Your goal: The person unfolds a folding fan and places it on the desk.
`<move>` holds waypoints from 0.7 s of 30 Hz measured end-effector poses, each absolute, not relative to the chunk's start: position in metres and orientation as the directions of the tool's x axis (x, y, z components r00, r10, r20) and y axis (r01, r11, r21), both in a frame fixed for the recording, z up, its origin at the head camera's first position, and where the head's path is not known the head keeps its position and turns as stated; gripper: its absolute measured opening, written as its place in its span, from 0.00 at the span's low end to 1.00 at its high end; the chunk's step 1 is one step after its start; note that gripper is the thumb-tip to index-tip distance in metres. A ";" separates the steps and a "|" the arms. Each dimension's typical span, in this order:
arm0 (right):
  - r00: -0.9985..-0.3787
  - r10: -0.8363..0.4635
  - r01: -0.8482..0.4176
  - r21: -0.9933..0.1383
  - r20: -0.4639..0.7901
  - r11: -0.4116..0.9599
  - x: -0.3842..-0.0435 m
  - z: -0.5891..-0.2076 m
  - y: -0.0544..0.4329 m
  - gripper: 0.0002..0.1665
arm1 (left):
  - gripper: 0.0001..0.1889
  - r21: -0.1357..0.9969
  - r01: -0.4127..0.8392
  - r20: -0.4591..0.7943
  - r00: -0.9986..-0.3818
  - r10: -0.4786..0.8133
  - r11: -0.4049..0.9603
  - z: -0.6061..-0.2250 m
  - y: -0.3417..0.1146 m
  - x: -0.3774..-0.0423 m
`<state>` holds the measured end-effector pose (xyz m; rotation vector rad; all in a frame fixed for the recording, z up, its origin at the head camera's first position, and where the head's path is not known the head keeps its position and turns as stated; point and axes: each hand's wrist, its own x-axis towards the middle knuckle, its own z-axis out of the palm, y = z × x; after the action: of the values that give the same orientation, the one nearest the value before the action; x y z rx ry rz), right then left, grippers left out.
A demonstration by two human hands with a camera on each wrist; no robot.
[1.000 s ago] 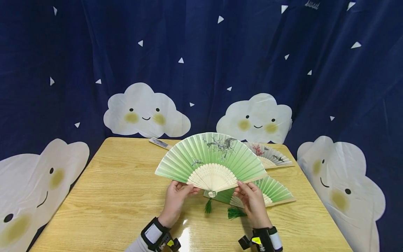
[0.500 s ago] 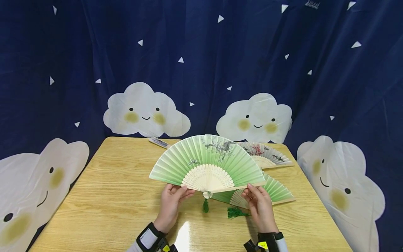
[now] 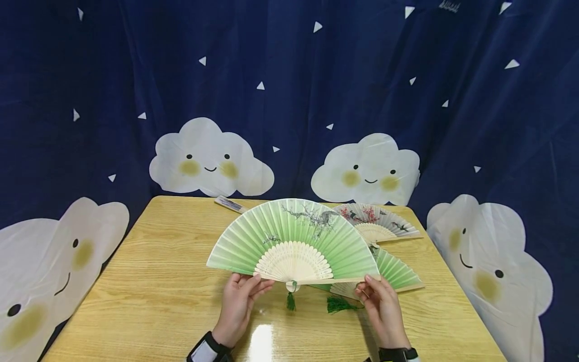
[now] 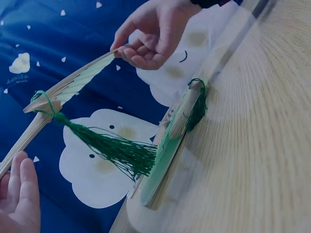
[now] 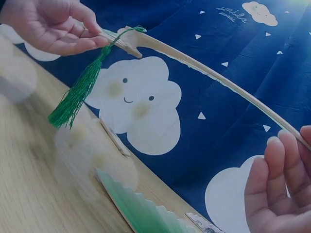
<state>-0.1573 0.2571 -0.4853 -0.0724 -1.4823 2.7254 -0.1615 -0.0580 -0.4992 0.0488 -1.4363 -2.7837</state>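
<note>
A spread green folding fan (image 3: 312,261), painted with a dark branch, is held up above the table between both hands. The left hand (image 3: 236,307) pinches its lower left edge near the pale ribs. At the fan's right end the right hand (image 3: 382,307) pinches the outer guard stick between thumb and fingers. From the pivot hangs a green tassel (image 5: 80,92), swinging free in both wrist views. Behind and below lies a second open green fan (image 3: 400,269) with its own tassel (image 3: 339,304), partly hidden by the held fan.
A grey-white fan (image 3: 375,223) with red blossoms lies open at the back right of the wooden table (image 3: 149,281). A folded fan (image 3: 229,203) lies at the back edge, partly covered. A dark blue curtain (image 3: 289,65) with white clouds surrounds the table.
Both hands have lowered the held fan toward the person and slightly left. The right hand has slid outward along the guard stick to its end, and the fan sits more level.
</note>
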 end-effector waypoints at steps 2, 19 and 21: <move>-1.000 0.022 -0.009 -0.845 -0.003 -0.534 -0.155 -0.486 0.260 0.18 | 0.11 0.814 -0.005 -0.007 -1.000 -0.002 -0.580 -0.500 -0.061 -0.160; -0.907 -0.419 0.190 -0.930 -0.044 -0.313 -0.122 -0.493 0.319 0.21 | 0.13 0.908 -0.239 -0.162 -0.958 0.239 -0.344 -0.509 -0.128 -0.132; -0.862 -0.499 0.252 -0.931 -0.092 -0.263 -0.119 -0.493 0.332 0.23 | 0.10 0.897 -0.301 -0.170 -0.911 0.375 -0.324 -0.513 -0.139 -0.130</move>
<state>-0.1192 0.3315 -0.4933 0.4125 -2.0827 2.9359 -0.1296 -0.1388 -0.5128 -0.1238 -1.9755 -2.9596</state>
